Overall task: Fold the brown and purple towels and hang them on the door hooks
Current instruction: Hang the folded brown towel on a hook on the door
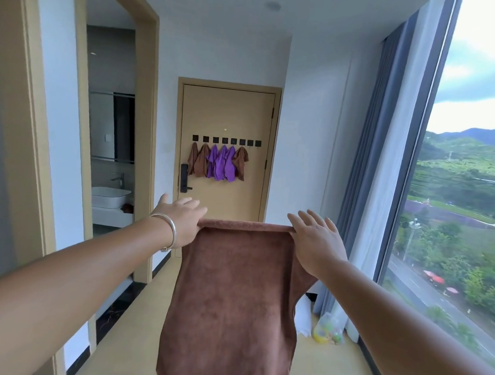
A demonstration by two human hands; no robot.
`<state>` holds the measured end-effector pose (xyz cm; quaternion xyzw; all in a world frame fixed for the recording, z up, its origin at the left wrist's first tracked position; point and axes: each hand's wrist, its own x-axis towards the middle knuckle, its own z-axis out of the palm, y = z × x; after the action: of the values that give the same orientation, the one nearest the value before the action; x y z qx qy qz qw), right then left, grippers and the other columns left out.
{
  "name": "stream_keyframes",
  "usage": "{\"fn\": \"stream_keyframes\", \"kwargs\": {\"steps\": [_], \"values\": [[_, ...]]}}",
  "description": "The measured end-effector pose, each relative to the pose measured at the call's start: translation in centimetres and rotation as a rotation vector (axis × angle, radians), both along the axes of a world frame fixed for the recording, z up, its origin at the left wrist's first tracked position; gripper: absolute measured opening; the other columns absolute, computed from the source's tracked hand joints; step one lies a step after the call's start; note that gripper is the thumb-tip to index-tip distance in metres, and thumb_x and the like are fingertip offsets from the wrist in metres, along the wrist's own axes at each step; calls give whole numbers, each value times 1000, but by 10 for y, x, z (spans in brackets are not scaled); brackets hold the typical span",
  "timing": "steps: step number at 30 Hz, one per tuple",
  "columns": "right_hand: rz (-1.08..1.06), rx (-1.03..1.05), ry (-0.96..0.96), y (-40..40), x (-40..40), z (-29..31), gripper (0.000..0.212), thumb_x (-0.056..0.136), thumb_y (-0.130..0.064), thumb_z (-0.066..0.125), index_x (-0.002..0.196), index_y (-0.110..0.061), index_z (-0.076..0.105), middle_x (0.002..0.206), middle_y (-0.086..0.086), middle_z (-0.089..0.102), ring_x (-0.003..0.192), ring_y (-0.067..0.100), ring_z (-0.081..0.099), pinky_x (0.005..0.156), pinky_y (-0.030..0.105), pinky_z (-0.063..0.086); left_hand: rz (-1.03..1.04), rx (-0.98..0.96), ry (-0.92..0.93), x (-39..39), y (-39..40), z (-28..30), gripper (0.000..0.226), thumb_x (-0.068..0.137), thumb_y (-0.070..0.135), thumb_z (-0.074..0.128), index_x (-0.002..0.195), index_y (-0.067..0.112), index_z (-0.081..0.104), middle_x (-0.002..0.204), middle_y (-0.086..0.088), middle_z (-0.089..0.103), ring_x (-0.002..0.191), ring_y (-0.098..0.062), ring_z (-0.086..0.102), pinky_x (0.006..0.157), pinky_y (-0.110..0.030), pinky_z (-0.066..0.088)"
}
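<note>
A brown towel (232,295) hangs in front of me, doubled over along its top edge. My left hand (180,221) pinches its top left corner, the other fingers stretched forward. My right hand (317,237) pinches the top right corner the same way. Far ahead stands a tan door (230,114) with a row of black hooks (226,140). Brown towels (202,160) and purple towels (221,163) hang from the hooks on the left and middle. The two rightmost hooks (254,143) are bare.
A bathroom doorway (107,151) with a white sink (111,197) opens on the left. A large window (466,198) and blue-grey curtain (362,207) run along the right. A plastic bag (329,329) lies on the floor by the curtain. A black lock handle (184,178) sits on the door.
</note>
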<state>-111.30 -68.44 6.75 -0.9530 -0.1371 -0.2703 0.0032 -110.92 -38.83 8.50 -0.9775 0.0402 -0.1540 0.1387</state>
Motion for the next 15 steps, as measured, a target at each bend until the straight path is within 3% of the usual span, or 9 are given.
{"fn": "stream_keyframes", "kwargs": {"steps": [5, 15], "values": [[-16, -28, 4, 16, 68, 4, 44, 105, -36, 22, 148, -27, 29, 157, 1, 29, 148, 21, 13, 120, 44, 13, -7, -19, 18, 74, 16, 2, 49, 101, 28, 28, 149, 29, 23, 161, 0, 12, 148, -18, 5, 116, -59, 7], [-52, -79, -33, 50, 212, 30, 43, 105, -35, 23, 147, -28, 30, 156, -1, 29, 148, 21, 13, 120, 42, 12, -62, -36, -52, 226, 51, 14, 46, 99, 23, 31, 144, 27, 30, 155, 1, 24, 147, -18, 12, 116, -58, 9]]}}
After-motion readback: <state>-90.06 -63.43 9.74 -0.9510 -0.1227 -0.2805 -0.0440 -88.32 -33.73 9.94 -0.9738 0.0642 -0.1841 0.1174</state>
